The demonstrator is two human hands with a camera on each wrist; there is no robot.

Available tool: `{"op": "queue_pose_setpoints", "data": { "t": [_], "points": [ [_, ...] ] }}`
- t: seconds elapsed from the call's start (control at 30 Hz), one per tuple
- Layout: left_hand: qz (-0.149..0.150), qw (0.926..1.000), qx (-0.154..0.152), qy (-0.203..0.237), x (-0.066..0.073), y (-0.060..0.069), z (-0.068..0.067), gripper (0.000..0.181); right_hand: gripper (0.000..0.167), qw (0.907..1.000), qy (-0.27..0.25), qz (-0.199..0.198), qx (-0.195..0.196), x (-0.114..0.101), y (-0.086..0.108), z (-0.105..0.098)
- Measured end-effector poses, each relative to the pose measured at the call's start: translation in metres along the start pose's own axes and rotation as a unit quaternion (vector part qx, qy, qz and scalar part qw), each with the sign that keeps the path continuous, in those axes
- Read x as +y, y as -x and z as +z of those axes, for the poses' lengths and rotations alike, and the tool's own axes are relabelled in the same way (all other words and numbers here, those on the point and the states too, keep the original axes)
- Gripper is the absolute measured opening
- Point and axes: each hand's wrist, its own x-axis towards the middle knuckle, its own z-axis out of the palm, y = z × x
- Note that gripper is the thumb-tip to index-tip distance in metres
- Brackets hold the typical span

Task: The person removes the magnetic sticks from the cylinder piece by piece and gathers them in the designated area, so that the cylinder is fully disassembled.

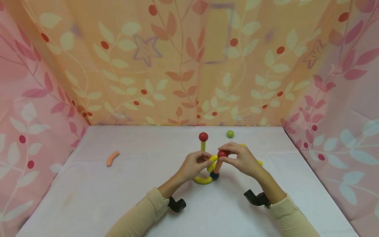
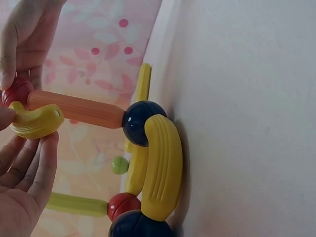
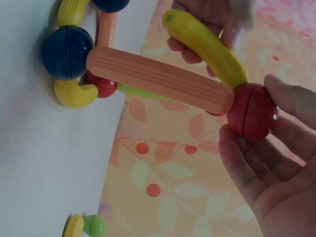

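My right hand (image 1: 241, 159) pinches a red ball (image 3: 253, 110) at the top of a tilted orange straight rod (image 3: 160, 79). The rod's lower end meets a dark blue ball (image 1: 214, 174) in a structure on the table. With thumb and fingers, my left hand (image 1: 192, 166) holds a yellow curved rod (image 2: 39, 121), one end of which touches the red ball. Yellow curved rods (image 2: 163, 168) link the balls at the base. Behind the left hand, a yellow-green rod (image 1: 203, 146) stands upright with another red ball (image 1: 203, 136) on top.
A loose orange curved rod (image 1: 112, 158) lies on the left of the white table (image 1: 88, 197). Farther back is a green ball (image 1: 230, 134). Yellow pieces (image 1: 260, 163) lie partly hidden behind the right hand. Patterned cloth (image 1: 183, 65) encloses the back and sides.
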Motion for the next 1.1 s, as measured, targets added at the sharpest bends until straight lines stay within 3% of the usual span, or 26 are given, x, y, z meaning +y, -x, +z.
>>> {"op": "queue_pose_setpoints", "data": {
  "t": [0.17, 0.33, 0.63, 0.8, 0.97, 1.1],
  "points": [
    [-0.011, 0.9985, -0.005, 0.054, -0.001, 0.000, -0.003, 0.026, 0.031, 0.9999, -0.009, 0.001, 0.005, 0.001, -0.001, 0.002],
    [-0.020, 0.9969, -0.011, 0.075, -0.002, 0.002, -0.006, 0.028, 0.032, 0.9998, -0.019, -0.004, 0.005, 0.001, -0.001, 0.002],
    [-0.017, 0.9978, -0.004, 0.064, -0.002, 0.003, -0.008, 0.027, 0.035, 0.9993, -0.032, -0.002, -0.021, 0.002, -0.003, 0.001],
    [-0.025, 0.9990, 0.009, 0.035, 0.001, 0.003, -0.011, 0.027, 0.035, 0.9994, -0.026, 0.001, -0.024, 0.000, -0.005, 0.002],
    [-0.054, 0.9981, 0.028, 0.002, -0.002, 0.005, -0.017, 0.027, 0.035, 0.9995, -0.023, 0.003, -0.023, 0.000, -0.005, 0.001],
    [-0.078, 0.9959, 0.047, 0.002, -0.009, 0.009, -0.031, 0.025, 0.035, 0.9995, -0.022, 0.005, -0.020, 0.001, -0.005, 0.001]
  ]
}}
